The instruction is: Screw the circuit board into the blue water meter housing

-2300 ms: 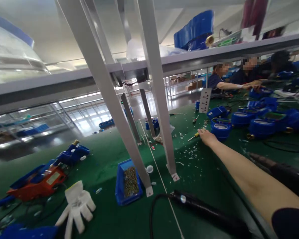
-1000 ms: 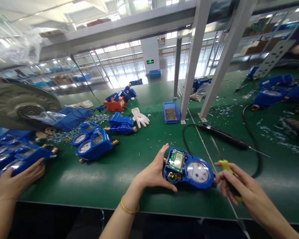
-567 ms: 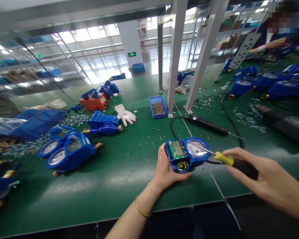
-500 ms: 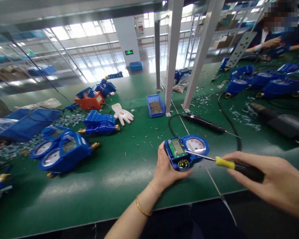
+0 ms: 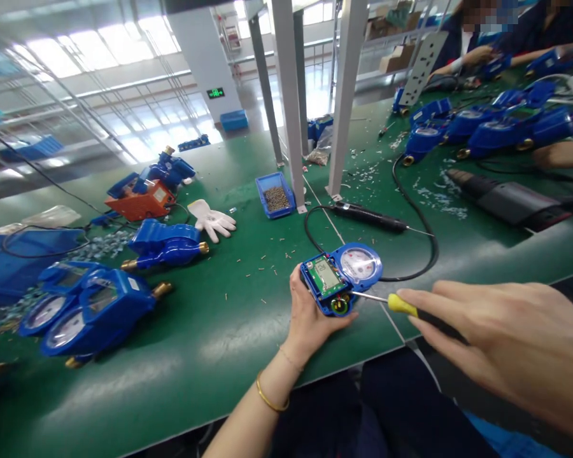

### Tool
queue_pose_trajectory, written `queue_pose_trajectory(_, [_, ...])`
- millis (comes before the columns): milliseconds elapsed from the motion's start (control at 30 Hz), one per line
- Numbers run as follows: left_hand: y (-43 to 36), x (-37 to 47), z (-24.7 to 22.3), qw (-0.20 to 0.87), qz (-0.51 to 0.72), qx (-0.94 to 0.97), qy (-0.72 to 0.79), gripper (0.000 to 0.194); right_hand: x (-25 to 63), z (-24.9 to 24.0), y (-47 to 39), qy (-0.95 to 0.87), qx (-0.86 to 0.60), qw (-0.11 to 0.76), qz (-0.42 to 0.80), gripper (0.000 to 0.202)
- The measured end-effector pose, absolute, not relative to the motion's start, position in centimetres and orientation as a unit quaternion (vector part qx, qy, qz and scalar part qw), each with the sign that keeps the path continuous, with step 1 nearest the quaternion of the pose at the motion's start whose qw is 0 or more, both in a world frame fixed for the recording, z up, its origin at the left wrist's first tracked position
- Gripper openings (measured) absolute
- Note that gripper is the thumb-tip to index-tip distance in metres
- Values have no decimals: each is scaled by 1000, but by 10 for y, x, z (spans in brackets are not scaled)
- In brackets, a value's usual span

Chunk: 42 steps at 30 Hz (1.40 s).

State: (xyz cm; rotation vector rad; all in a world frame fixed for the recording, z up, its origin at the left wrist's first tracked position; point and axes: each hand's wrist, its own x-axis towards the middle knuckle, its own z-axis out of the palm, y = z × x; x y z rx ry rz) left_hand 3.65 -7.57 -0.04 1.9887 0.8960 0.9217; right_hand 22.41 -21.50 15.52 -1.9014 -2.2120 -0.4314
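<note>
My left hand grips a blue water meter from its near left side, fingers under the housing and thumb along the near edge. The meter's housing stands open, with a green circuit board, a small display and a round dial showing. In my right hand is a screwdriver with a yellow and black handle. Its metal tip touches or hovers at the housing's edge beside the round yellow-green part; which of the two I cannot tell.
A blue tray of small screws stands beyond the meter, near metal posts. A white glove, more meters, an electric screwdriver and a dark heat gun lie around. Co-workers' hands are at the far right.
The screwdriver tip has shifted from the circuit board's edge down towards the round part. The meter has turned slightly in my left hand. The whole view has swung to the right.
</note>
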Motion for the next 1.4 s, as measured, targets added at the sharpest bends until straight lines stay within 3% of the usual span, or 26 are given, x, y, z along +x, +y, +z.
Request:
queue_pose_trajectory(233, [-64, 34, 9, 395, 346, 777, 347, 138, 206, 144, -212, -752, -626, 90, -186, 30])
queue_pose_trajectory(433, [-48, 33, 12, 443, 338, 750, 357, 117, 202, 133, -217, -748, -617, 96, -225, 35])
queue_pose_trajectory(800, [-58, 34, 15, 405, 347, 759, 373, 119, 198, 151, -202, -744, -633, 95, -190, 25])
queue_pose_trajectory(1067, [-50, 35, 15, 433, 358, 738, 374, 113, 190, 120, -212, -719, -653, 78, -225, 34])
queue_pose_trajectory(1267, [-52, 35, 12, 415, 363, 747, 371, 116, 192, 107, -208, -722, -661, 128, -160, 23])
queue_pose_trajectory(1400, [-52, 36, 14, 418, 365, 744, 372, 111, 184, 102, -208, -704, -669, 130, -199, 24])
